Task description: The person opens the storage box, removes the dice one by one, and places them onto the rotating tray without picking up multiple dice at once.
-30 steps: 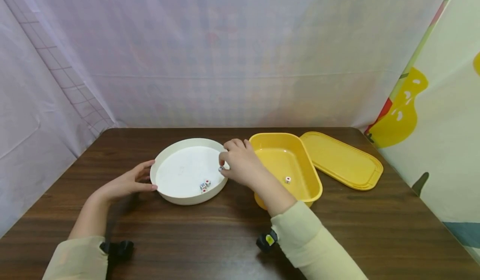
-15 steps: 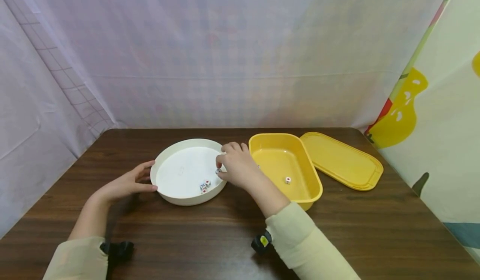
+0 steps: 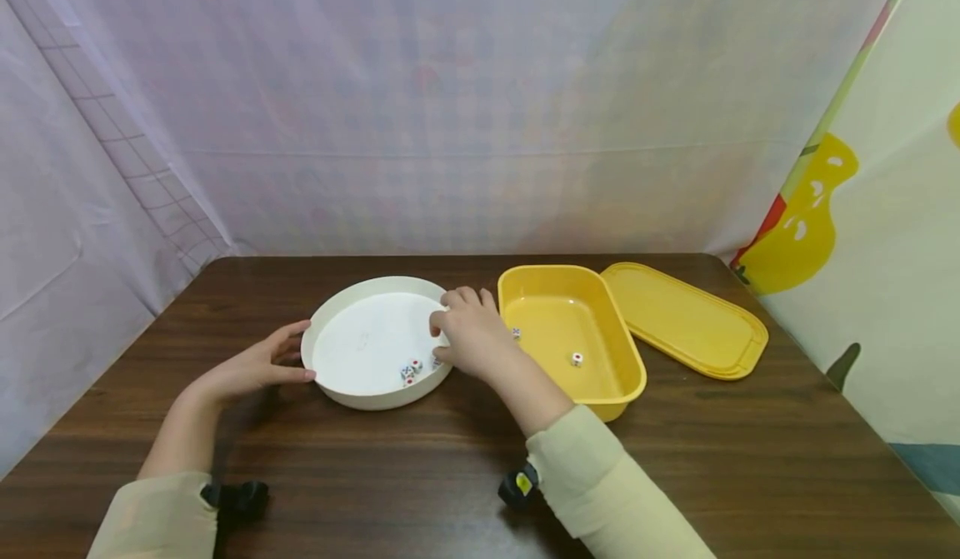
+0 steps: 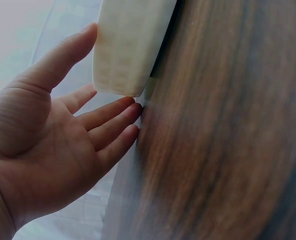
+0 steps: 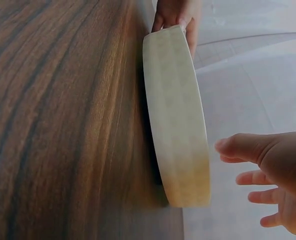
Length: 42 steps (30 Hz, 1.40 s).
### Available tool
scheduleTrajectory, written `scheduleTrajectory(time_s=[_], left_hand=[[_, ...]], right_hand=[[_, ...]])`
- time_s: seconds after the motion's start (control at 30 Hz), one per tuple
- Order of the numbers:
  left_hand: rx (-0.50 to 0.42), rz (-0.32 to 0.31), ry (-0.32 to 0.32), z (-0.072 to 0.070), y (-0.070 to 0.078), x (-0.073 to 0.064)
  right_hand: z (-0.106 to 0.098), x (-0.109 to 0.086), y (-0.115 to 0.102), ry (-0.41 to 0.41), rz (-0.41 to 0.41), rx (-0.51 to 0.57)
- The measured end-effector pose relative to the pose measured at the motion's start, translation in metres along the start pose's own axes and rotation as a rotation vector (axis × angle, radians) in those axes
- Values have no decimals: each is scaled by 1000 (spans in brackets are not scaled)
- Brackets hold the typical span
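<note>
A round white tray (image 3: 367, 334) lies on the table with several white dice (image 3: 408, 371) grouped near its front right. One more die (image 3: 437, 362) shows just below my right fingertips, partly hidden. My right hand (image 3: 472, 330) hovers over the tray's right rim, thumb and forefinger apart and nothing between them. In the right wrist view its fingers are spread above the tray's edge. At the left, my left hand (image 4: 62, 130) touches the tray's rim with its thumb and nearly straight fingers.
To the right stands a yellow box (image 3: 633, 367) holding two dice (image 3: 577, 359), one close to its left wall. Its yellow lid (image 3: 686, 321) lies beside it, tilted against the box's back right. White cloth (image 3: 450, 109) hangs behind the brown table (image 3: 360, 484).
My right hand has moved slightly left and let go of the die it pinched, which is now in the tray. Another die in the yellow box has come into view. My left hand stays put.
</note>
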State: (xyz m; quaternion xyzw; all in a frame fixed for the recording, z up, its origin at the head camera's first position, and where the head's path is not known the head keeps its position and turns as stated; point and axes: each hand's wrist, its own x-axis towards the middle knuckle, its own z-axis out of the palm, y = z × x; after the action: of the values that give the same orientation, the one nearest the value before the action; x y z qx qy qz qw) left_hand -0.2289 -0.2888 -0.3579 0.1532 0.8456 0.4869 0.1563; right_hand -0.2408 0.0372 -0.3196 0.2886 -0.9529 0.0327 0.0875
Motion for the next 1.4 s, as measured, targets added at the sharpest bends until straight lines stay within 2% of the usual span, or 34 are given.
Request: scheduleTrajectory(time_s=[0.33, 0.77, 1.4], left_hand=[[0, -1, 3, 0, -1, 1], [7, 5, 5, -1, -4, 2], [7, 7, 7, 0, -2, 1]], right_hand=[[-7, -3, 2, -5, -1, 24], [-13, -16, 9, 86, -21, 27], [-23, -31, 30, 99, 49, 49]])
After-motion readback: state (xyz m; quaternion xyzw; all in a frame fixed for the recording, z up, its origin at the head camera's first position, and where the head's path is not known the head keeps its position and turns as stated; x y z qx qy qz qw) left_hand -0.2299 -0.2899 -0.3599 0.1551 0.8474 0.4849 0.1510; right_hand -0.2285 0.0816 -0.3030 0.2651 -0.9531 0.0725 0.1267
